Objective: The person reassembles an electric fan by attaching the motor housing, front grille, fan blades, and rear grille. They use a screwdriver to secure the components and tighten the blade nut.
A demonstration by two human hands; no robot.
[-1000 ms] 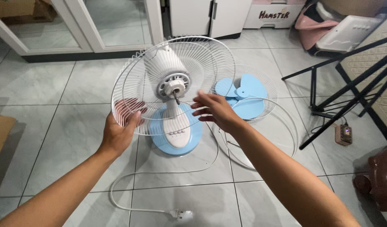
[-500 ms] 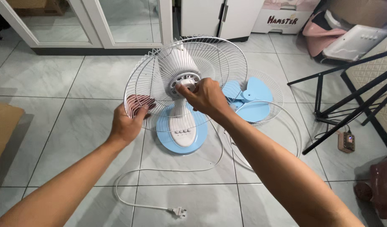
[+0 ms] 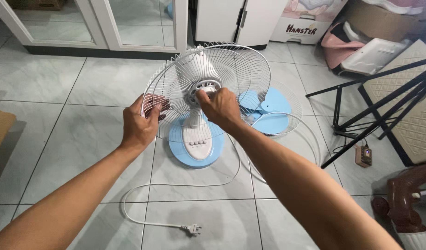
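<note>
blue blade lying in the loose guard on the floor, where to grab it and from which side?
Take the blue fan blade at its raised centre hub, from straight above. It lies flat inside the front guard, whose wire rim blocks any sideways approach, and the thin lobes sit too low to get fingers under.

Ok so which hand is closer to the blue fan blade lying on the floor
Right. The right hand is at the motor hub in the middle of the rear guard, just left of the blue fan blade. The left hand grips the guard's far left rim.
</note>
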